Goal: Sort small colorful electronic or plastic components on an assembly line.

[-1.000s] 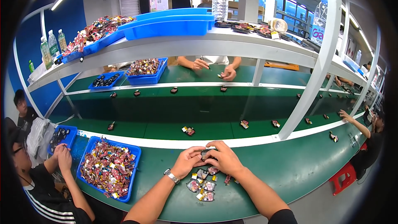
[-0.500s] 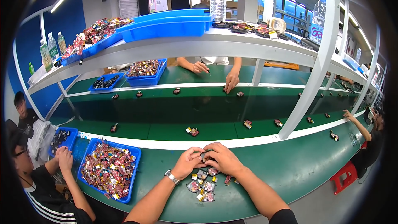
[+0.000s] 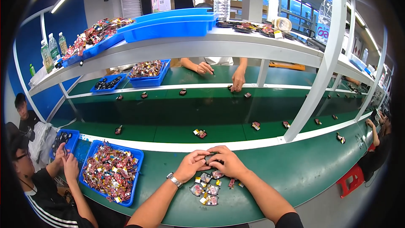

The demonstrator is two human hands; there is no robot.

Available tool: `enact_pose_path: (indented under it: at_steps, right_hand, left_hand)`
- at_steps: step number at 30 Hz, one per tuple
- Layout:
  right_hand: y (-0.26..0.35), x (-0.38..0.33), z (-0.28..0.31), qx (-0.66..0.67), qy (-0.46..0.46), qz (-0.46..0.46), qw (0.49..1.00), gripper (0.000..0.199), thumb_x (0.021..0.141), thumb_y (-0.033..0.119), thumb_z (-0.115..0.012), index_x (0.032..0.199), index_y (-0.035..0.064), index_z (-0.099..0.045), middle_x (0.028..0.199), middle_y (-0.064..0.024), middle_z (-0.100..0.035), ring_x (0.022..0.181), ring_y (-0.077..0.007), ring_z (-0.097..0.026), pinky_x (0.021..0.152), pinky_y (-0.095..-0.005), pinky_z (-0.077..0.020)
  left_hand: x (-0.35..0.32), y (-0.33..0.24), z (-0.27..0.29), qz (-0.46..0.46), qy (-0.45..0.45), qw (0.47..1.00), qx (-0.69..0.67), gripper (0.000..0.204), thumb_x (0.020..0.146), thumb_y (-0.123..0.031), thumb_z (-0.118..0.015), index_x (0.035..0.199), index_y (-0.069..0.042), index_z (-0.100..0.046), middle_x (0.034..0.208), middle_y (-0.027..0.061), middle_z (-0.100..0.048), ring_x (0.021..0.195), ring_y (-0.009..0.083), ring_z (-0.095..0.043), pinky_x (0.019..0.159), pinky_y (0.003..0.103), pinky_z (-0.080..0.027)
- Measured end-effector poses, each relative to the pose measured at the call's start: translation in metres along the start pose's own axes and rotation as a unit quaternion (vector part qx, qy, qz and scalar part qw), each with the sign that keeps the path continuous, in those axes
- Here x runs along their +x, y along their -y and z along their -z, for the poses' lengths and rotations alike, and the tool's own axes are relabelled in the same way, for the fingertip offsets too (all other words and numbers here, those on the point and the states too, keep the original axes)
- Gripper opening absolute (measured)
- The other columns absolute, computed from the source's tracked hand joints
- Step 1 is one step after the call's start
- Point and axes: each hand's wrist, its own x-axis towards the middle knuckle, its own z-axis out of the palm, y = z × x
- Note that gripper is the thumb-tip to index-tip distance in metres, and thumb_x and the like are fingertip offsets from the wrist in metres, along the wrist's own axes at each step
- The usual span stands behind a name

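Note:
Both my hands meet over the green bench, fingers closed around one small dark-cased electronic part point(image 3: 208, 158). My left hand point(image 3: 192, 165) grips it from the left, a metal-banded watch on its wrist. From the right, my right hand point(image 3: 228, 162) covers much of the part, so its details are hidden. Just below my hands lies a cluster of similar small electronic assemblies point(image 3: 212, 190) with clear or dark casings, red boards and yellow-white pieces. A small loose red board point(image 3: 231, 183) rests beside the cluster, under my right wrist.
A blue tray point(image 3: 140, 160) heaped with red boards stands left of my arms. Beyond a white rail, a green conveyor belt point(image 3: 177, 133) carries spaced parts. A shelf with blue trays point(image 3: 168, 31) and bottles spans above. Co-workers sit left, right and across; a white post point(image 3: 314, 71) rises right.
Parts on the near and far belt lanes have shifted slightly right. The left co-worker's hands have moved apart a little. My hands stay nearly in place around the part.

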Motion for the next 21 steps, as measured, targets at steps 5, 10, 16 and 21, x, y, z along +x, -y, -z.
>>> enact_pose_path:
  at_steps: [5,10,16,21]
  right_hand:
    - [-0.0013,-0.0007,-0.0019,0.059,-0.014,-0.036,0.998,0.011,0.080,0.010,-0.071,0.091,0.0064,-0.072,0.120,-0.0085,-0.062,0.114,-0.0264,-0.056,0.095,-0.0375,-0.0474]
    - [-0.0031,-0.0014,-0.0042,0.148,-0.019,-0.078,0.986,0.012,0.084,0.014,-0.070,0.092,0.0052,-0.070,0.121,-0.0080,-0.063,0.112,-0.0250,-0.057,0.091,-0.0362,-0.0486]
    - [-0.0052,-0.0030,-0.0049,0.139,-0.021,-0.068,0.988,0.012,0.084,0.014,-0.070,0.092,0.0051,-0.069,0.120,-0.0074,-0.063,0.109,-0.0240,-0.059,0.088,-0.0349,-0.0494]
    - [-0.0048,-0.0036,-0.0053,0.144,-0.019,-0.074,0.987,0.011,0.084,0.013,-0.070,0.092,0.0047,-0.069,0.120,-0.0070,-0.063,0.109,-0.0231,-0.059,0.088,-0.0350,-0.0495]
  left_hand:
    - [-0.0020,-0.0011,0.0006,-0.013,0.009,1.000,-0.027,0.030,0.095,0.002,-0.050,0.124,-0.002,-0.049,0.120,0.0111,-0.057,0.110,0.0188,-0.060,0.095,0.034,-0.054]
    - [-0.0015,0.0046,0.0050,-0.032,0.025,0.999,-0.010,0.023,0.093,0.003,-0.055,0.115,-0.001,-0.052,0.115,0.0104,-0.058,0.107,0.0191,-0.061,0.095,0.036,-0.055]
    - [0.0000,0.0054,0.0042,-0.041,0.022,0.999,-0.006,0.016,0.092,0.002,-0.059,0.107,0.000,-0.055,0.109,0.0083,-0.059,0.105,0.0187,-0.062,0.093,0.037,-0.057]
    - [0.0004,0.0073,0.0053,-0.036,0.032,0.999,-0.001,0.013,0.093,0.001,-0.057,0.106,0.001,-0.055,0.109,0.0075,-0.059,0.104,0.0169,-0.062,0.093,0.034,-0.056]
